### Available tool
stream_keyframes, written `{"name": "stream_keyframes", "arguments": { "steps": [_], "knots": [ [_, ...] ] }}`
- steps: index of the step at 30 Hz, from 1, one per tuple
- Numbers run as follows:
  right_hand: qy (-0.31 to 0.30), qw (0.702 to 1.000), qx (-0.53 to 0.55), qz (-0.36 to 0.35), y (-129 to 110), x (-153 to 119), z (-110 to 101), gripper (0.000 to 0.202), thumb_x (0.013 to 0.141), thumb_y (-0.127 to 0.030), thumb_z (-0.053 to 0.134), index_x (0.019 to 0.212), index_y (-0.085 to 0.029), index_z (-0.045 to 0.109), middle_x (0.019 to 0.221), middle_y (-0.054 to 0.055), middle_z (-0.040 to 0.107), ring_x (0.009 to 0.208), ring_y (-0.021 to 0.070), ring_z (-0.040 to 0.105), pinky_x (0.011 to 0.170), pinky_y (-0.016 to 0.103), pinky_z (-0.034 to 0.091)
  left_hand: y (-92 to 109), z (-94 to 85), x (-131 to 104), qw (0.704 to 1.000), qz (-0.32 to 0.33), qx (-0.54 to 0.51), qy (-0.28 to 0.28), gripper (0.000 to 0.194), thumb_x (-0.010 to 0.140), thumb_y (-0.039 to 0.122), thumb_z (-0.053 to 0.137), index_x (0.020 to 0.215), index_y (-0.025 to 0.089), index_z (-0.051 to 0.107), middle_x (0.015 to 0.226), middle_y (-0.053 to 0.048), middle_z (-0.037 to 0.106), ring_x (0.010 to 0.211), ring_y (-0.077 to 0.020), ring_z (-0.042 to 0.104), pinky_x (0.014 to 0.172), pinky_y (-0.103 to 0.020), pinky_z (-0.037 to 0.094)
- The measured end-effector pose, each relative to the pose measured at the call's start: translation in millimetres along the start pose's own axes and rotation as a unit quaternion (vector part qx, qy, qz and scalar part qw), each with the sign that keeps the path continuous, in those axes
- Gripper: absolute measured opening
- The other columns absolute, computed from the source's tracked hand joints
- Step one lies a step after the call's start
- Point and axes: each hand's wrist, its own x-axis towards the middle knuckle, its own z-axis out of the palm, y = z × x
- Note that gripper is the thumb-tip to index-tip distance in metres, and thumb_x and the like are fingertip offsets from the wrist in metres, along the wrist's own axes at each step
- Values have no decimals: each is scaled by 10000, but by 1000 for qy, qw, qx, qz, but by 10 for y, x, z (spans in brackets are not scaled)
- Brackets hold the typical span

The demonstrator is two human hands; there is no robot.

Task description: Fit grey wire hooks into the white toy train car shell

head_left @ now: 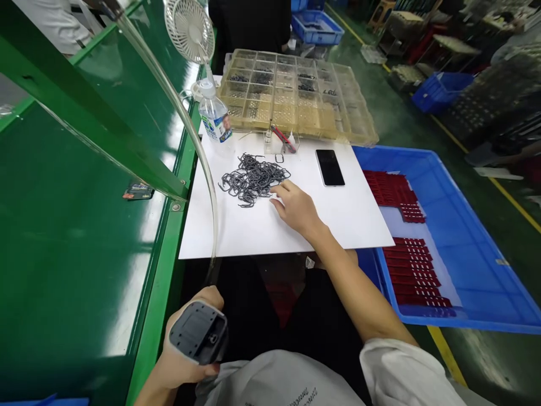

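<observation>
My left hand (186,338) is wrapped round a grey and black device (199,332) low at the left, over my lap. On the white board, my right hand (295,207) touches the right edge of a tangled pile of dark grey curved pieces (253,179). Its thumb and index finger are bent with a gap between them, and nothing visible is held there. One loose dark ring-like piece (279,158) lies just above the pile. A small clear box (282,143) with a red-and-black tool stands behind it.
A clear bottle (216,121) and a white fan (190,31) stand at the back left. Behind lies a divided plastic tray (296,96). A phone (330,167) rests right of my hand. The blue bin (473,242) holds red parts (414,270). A clear tube (198,146) curves down the left.
</observation>
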Motion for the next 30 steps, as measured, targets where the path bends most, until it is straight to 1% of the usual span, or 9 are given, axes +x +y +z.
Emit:
{"name": "stream_keyframes", "arguments": {
  "steps": [3, 7, 12, 16, 19, 22, 24, 27, 30],
  "knots": [
    [-62, 990, -91, -87, -33, 387, 133, 349, 1077, -21, 487, 1149, -181, 789, 1219, 136, 747, 1064, 259, 651, 777, 352, 453, -27, 65, 6, 998, 8, -54, -34, 479, 821, 535, 985, 977, 263, 623, 886, -1, 531, 810, -179, 552, 697, -303, 468],
    [-84, 984, -93, -129, 39, 581, 196, 304, 1097, -96, 518, 971, -180, 781, 1214, 139, 741, 1057, 263, 625, 816, 355, 437, -132, 46, -38, 993, -19, -95, -61, 491, 853, 573, 947, 1010, 250, 613, 918, -12, 540, 799, -173, 554, 647, -282, 457],
    [-9, 994, 33, -104, 296, 589, 113, 264, 1138, -188, 509, 1220, -153, 758, 1242, 153, 751, 1105, 267, 683, 912, 353, 507, -261, -74, -186, 993, -81, -79, -41, 617, 786, 712, 930, 977, 220, 611, 885, -33, 549, 772, -185, 523, 613, -295, 423],
    [-35, 990, -58, -120, 378, 623, -17, 404, 1114, -90, 400, 1337, -162, 729, 1224, 150, 765, 1004, 271, 677, 844, 382, 510, -303, -115, -262, 990, -108, -77, -37, 635, 799, 774, 880, 989, 221, 635, 863, -39, 556, 759, -192, 515, 607, -306, 423],
    [-50, 967, -125, -216, 363, 713, -97, 505, 1076, -11, 326, 1219, -191, 775, 1208, 136, 761, 1072, 274, 646, 998, 462, 522, -311, -124, -272, 990, -107, -82, -44, 615, 823, 761, 869, 1014, 217, 654, 869, -47, 573, 764, -196, 525, 611, -307, 431],
    [-56, 948, -130, -284, 344, 797, -170, 549, 1093, -7, 302, 1043, -236, 800, 1131, 95, 752, 1100, 262, 620, 1176, 555, 448, -316, -138, -275, 990, -108, -74, -41, 611, 826, 730, 889, 1048, 206, 667, 882, -53, 590, 768, -196, 537, 618, -307, 448],
    [-48, 948, -104, -298, 361, 793, -231, 548, 1112, -25, 319, 1014, -259, 805, 1119, 81, 738, 1106, 259, 611, 1175, 570, 441, -304, -139, -269, 991, -106, -71, -39, 607, 824, 709, 901, 1061, 200, 671, 906, -63, 605, 790, -208, 563, 647, -326, 492],
    [-40, 960, -67, -268, 448, 632, -318, 460, 1082, -16, 444, 1030, -264, 828, 1144, 89, 742, 1134, 281, 612, 1127, 570, 451, -233, -106, -235, 990, -92, -99, -46, 541, 866, 652, 887, 1083, 204, 676, 1003, -88, 642, 879, -254, 651, 759, -404, 590],
    [-104, 962, -82, -237, 578, 311, -327, 455, 974, 65, 507, 1023, -230, 850, 1088, 101, 760, 1091, 287, 638, 981, 491, 505, -127, -46, -175, 980, -113, -147, -71, 451, 938, 577, 850, 1147, 217, 675, 1053, -79, 648, 823, -230, 701, 704, -373, 610]
  ]
}}
